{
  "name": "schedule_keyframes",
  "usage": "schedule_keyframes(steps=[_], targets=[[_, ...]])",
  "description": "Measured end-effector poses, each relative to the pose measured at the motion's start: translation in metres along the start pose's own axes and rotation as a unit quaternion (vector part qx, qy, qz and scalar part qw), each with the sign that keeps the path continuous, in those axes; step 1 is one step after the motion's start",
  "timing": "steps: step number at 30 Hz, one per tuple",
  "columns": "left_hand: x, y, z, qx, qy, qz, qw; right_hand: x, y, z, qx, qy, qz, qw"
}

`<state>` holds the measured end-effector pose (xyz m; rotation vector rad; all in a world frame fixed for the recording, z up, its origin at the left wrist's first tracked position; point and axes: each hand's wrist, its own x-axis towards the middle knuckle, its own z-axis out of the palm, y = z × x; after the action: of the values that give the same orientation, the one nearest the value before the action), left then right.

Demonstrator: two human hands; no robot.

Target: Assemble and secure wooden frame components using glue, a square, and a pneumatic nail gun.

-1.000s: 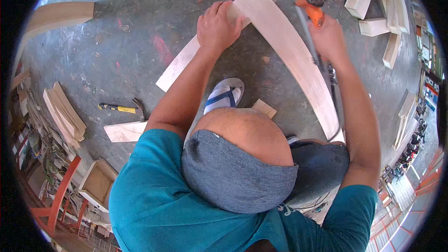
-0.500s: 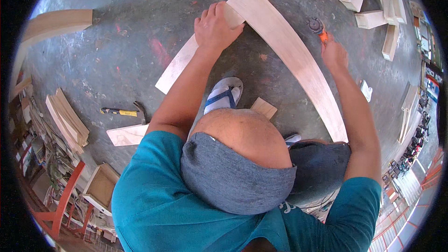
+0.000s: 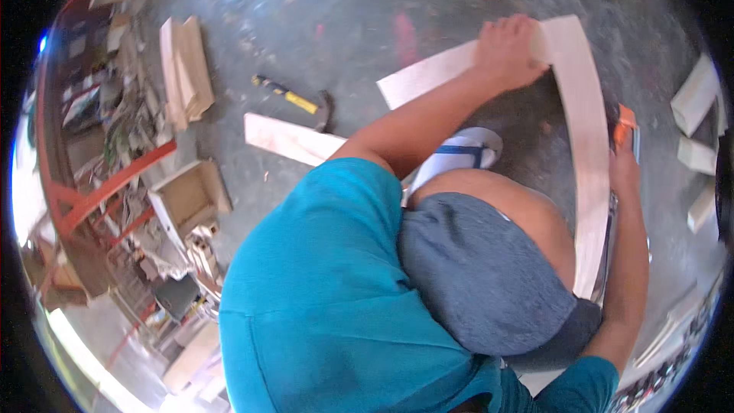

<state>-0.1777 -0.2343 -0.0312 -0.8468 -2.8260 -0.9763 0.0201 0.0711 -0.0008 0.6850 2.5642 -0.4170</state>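
Note:
Two pale wooden pieces meet at a corner on the floor: a shorter board [image 3: 428, 76] pointing left and a long curved board [image 3: 587, 130] running back toward my knees. My left hand [image 3: 511, 55] is closed over the shorter board right at that corner, its thumb toward the joint. Just right of the curved board, my right hand [image 3: 625, 168] grips an orange-and-black tool [image 3: 625, 118]. Blur and the hand hide much of this tool, so its kind is unclear. My sandalled foot [image 3: 466, 151] stands inside the angle of the boards.
A claw hammer [image 3: 294, 99] with a yellow-and-black handle lies left, beside a flat board [image 3: 290, 139]. Farther left are stacked wood strips [image 3: 185, 73], an open wooden box [image 3: 191, 199] and a red metal frame [image 3: 115, 187]. More wood blocks [image 3: 696, 95] lie at the right.
The view has swung left, so the boards appear farther right. My right hand has brought the orange-and-black tool closer to the curved board. My left hand keeps its hold at the corner.

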Motion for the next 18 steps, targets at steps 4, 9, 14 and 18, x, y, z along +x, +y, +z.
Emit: schedule_keyframes(steps=[4, 9, 14, 18], targets=[[-0.013, -0.020, -0.017, -0.070, 0.011, 0.051, 0.996, 0.005, 0.008, 0.008, 0.004, 0.017, 0.017, 1.000], [-0.031, -0.046, -0.011, -0.077, -0.031, 0.075, 0.994, 0.000, 0.080, 0.006, -0.004, 0.066, -0.079, 0.995], [-0.019, -0.047, -0.028, -0.019, -0.143, 0.078, 0.986, -0.068, 0.093, -0.048, 0.085, 0.096, -0.038, 0.991], [0.002, -0.029, -0.015, -0.067, -0.151, 0.114, 0.980, -0.217, 0.121, -0.078, 0.160, 0.212, 0.067, 0.962]])
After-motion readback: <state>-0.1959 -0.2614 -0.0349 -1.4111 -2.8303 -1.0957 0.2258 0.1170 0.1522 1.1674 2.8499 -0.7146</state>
